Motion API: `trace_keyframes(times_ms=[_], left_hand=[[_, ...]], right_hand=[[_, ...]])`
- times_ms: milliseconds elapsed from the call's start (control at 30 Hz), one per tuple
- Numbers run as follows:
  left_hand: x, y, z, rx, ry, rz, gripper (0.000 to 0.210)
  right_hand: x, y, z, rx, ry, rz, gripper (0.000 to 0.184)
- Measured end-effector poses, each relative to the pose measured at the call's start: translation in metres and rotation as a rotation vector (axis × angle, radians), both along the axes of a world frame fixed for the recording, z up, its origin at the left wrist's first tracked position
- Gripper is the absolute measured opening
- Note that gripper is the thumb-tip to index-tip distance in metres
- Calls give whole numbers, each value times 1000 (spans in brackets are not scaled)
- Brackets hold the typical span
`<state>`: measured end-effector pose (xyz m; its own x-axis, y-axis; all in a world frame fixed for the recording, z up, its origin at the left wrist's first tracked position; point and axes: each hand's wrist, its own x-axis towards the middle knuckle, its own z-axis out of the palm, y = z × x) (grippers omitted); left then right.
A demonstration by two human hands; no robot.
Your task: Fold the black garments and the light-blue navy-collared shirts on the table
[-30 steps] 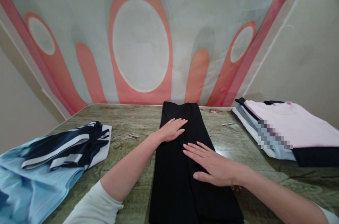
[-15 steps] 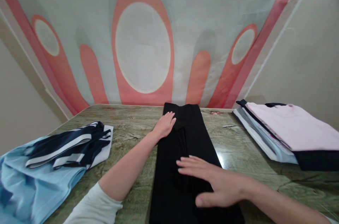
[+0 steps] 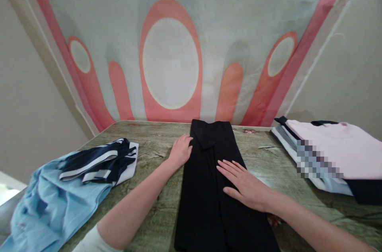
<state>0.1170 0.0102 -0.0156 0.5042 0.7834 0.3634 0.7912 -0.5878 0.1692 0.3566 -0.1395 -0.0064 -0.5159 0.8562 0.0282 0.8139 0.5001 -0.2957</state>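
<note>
A long black garment that looks like trousers [image 3: 198,196] lies lengthwise across the middle of the table, folded narrow. Near its far end, a small corner flap [image 3: 204,134] is turned over on the left. My left hand [image 3: 180,151] rests at the garment's upper left edge, fingertips touching the fabric and fingers slightly apart. Flat on the right half of the cloth lies my right hand [image 3: 246,188], fingers stretched out and thumb spread. Neither hand appears to grasp the fabric.
On the left lie a rumpled light blue garment [image 3: 59,208] and a navy one with white stripes [image 3: 98,160]. A stack of folded clothes topped by a pink shirt [image 3: 343,150] stands on the right. The wooden table [image 3: 152,200] meets a patterned wall [image 3: 170,61].
My left hand has slid from on top of the black garment to its left edge. My right hand has moved farther up and now lies flat. A flap shows at the far left corner.
</note>
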Motion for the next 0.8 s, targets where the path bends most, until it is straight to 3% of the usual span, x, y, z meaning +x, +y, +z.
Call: trace_keyframes(times_ms=[100, 200, 333, 500, 700, 800], left_hand=[[-1, -31, 0, -12, 83, -176, 37], [-3, -49, -3, -79, 196, -255, 53], [-4, -51, -4, -108, 257, -233, 62], [3, -56, 2, -91, 261, -213, 56], [13, -83, 10, -162, 288, -464, 47], [13, -88, 10, -174, 281, -482, 51]], right_hand=[[3, 4, -1, 58, 25, -66, 57], [10, 8, -6, 99, 9, -115, 59], [18, 10, -11, 59, -68, -81, 62], [18, 8, -10, 56, -120, -88, 63], [15, 6, -10, 68, -154, -103, 63], [15, 4, -10, 69, -155, -116, 62]])
